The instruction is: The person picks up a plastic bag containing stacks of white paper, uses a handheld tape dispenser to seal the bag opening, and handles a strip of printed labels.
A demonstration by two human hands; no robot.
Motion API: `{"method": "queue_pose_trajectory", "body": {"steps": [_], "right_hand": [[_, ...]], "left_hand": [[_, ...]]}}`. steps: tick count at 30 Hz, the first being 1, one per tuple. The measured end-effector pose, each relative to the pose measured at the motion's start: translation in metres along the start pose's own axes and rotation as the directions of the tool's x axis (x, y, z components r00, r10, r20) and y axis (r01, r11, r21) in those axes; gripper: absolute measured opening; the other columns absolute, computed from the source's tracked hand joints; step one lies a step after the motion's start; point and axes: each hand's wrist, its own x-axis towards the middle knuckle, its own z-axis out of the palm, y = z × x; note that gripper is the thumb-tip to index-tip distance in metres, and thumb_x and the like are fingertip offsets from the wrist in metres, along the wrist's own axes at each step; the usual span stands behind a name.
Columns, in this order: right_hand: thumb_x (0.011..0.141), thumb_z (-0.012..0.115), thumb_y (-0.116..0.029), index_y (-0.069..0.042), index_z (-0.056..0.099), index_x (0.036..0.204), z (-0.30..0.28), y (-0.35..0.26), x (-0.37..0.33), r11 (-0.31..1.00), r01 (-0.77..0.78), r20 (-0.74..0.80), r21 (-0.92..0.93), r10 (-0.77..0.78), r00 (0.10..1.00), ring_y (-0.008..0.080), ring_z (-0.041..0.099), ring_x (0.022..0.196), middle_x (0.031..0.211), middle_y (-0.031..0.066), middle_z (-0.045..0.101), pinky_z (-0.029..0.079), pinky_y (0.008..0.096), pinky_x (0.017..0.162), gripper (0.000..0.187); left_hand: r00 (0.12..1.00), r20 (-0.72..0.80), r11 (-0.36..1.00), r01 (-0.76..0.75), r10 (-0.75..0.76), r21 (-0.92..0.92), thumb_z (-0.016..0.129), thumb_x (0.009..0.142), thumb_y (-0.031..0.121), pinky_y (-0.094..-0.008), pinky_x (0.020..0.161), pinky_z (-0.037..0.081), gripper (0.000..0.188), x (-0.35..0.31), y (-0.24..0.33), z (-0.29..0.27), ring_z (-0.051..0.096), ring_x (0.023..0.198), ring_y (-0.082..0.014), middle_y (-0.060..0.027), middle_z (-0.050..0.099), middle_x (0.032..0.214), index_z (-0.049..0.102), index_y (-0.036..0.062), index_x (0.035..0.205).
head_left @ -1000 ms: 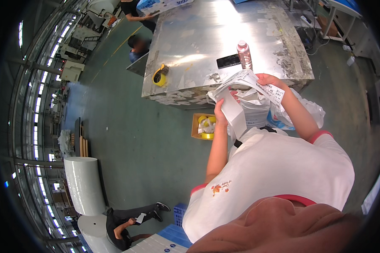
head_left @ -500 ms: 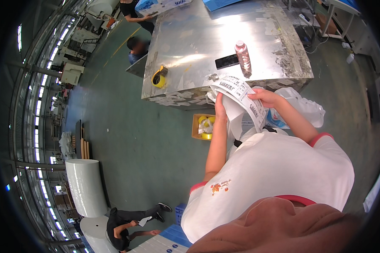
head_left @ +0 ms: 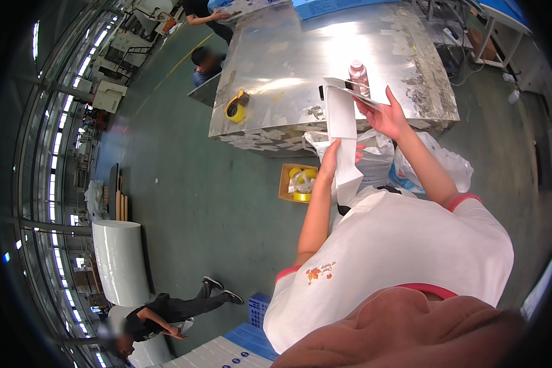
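A long folded strip of white paper labels (head_left: 341, 116) hangs in front of my chest, its blank side toward me. My left hand (head_left: 331, 161) is closed round its lower middle, with fingertips showing past the right edge. At the upper right, the strip's printed end lies between the thumb and fingers of my right hand (head_left: 386, 119), the thumb raised off the paper. Just beyond, a pink bottle (head_left: 359, 76) stands on the metal-topped table (head_left: 276, 55). A dark phone (head_left: 321, 92) beside it is mostly hidden by the strip.
A yellow tape dispenser (head_left: 235, 107) sits at the table's left corner. Below are a cardboard box (head_left: 284, 184) of yellow tape rolls and white plastic bags (head_left: 438, 161). One person (head_left: 205, 67) is beyond the table's left side; another (head_left: 159, 316) is at lower left near large white rolls (head_left: 121, 264).
The strip has unfolded from a printed bundle into a hanging length. My right hand has moved up and turned its palm toward view. The person at lower left has shifted left.
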Motion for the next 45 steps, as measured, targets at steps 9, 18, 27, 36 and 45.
{"method": "queue_pose_trajectory", "body": {"steps": [9, 18, 27, 36, 45], "right_hand": [[0.084, 0.06, -0.03, -0.006, 0.051, 0.111, -0.068, 0.065, -0.021, 0.693, -0.148, -0.126, -0.706, 0.083, 0.989, 0.0127, 0.056, 0.077, 0.093, 0.0046, 0.057, 0.045, 0.0264, 0.072, 0.037], [0.074, 0.07, -0.007, -0.004, 0.049, 0.116, -0.041, 0.064, -0.017, 0.564, -0.012, -0.159, -0.826, -0.212, 0.964, 0.0129, 0.056, 0.089, 0.103, 0.0057, 0.059, 0.045, 0.0272, 0.077, 0.047], [0.072, 0.07, -0.007, -0.004, 0.051, 0.114, -0.046, 0.068, -0.009, 0.512, -0.047, -0.157, -0.858, -0.175, 0.972, 0.0124, 0.057, 0.092, 0.104, 0.0047, 0.06, 0.047, 0.0285, 0.079, 0.046], [0.074, 0.067, -0.002, -0.006, 0.051, 0.111, -0.042, 0.072, -0.008, 0.606, -0.042, -0.196, -0.795, -0.191, 0.962, 0.0079, 0.06, 0.079, 0.093, 0.002, 0.063, 0.05, 0.0223, 0.056, 0.04], [0.072, 0.067, 0.005, -0.001, 0.049, 0.11, -0.069, 0.119, -0.005, 0.543, 0.189, 0.013, -0.818, -0.311, 0.95, 0.0124, 0.06, 0.087, 0.101, 0.0076, 0.061, 0.051, 0.0258, 0.071, 0.043]], "left_hand": [[0.994, -0.111, 0.997, -0.002, 0.011, 0.08, 0.031, 0.093, 0.041, -0.0358, 0.067, 0.052, 0.056, 0.003, -0.02, -0.019, 0.063, 0.073, -0.0284, -0.0228, 0.062, 0.094, 0.045, -0.0084, 0.116], [0.994, 0.076, 0.991, 0.091, -0.084, -0.098, 0.027, 0.094, 0.04, -0.0381, 0.077, 0.051, 0.057, -0.015, -0.008, 0.011, 0.061, 0.086, -0.0313, -0.0245, 0.057, 0.108, 0.043, -0.0082, 0.12], [0.988, 0.105, 0.971, 0.133, -0.114, -0.196, 0.031, 0.088, 0.033, -0.0426, 0.08, 0.049, 0.057, -0.021, -0.007, 0.011, 0.06, 0.089, -0.0349, -0.0291, 0.051, 0.115, 0.036, -0.01, 0.125], [0.958, 0.2, 0.97, 0.228, -0.208, -0.085, 0.03, 0.081, 0.025, -0.0378, 0.081, 0.048, 0.054, -0.02, -0.007, -0.003, 0.061, 0.088, -0.0288, -0.0213, 0.058, 0.107, 0.041, -0.0077, 0.122], [0.95, 0.089, 0.944, 0.31, -0.301, -0.112, 0.043, 0.091, 0.027, -0.0315, 0.083, 0.048, 0.039, -0.033, -0.033, -0.052, 0.06, 0.094, -0.021, -0.0131, 0.061, 0.107, 0.051, -0.003, 0.115]]}}
